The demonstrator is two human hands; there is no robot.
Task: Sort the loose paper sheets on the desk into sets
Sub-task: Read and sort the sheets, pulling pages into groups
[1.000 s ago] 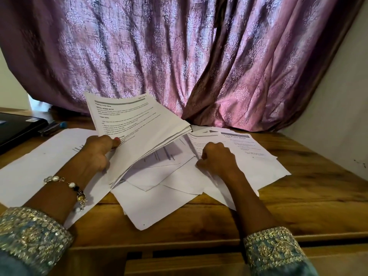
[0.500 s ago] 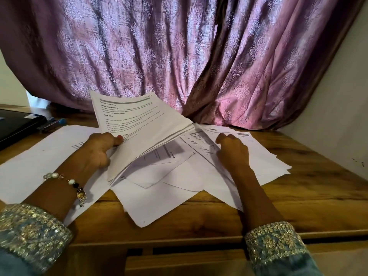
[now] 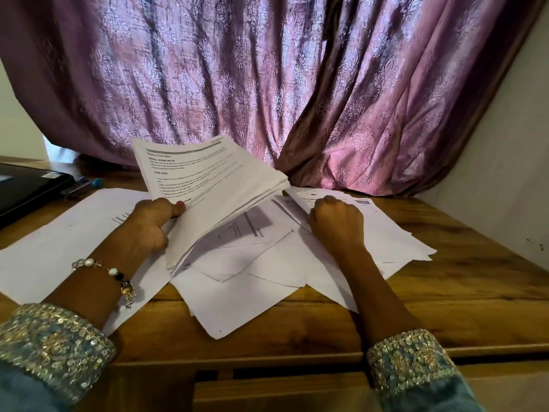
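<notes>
Your left hand [image 3: 151, 224] has its grip round a thick stack of printed sheets [image 3: 214, 191], thumb on top, the stack tilted up off the wooden worktop [image 3: 463, 281]. Your right hand [image 3: 337, 223] rests on the loose sheets [image 3: 386, 233] at the right with its fingers curled; you cannot tell whether it pinches one. More white sheets [image 3: 243, 304] overlap at angles, one corner near the front edge. Bare wood lies to the right. A pleated purple curtain [image 3: 267, 84] closes the back; a black laptop [image 3: 26, 188] sits far left.
</notes>
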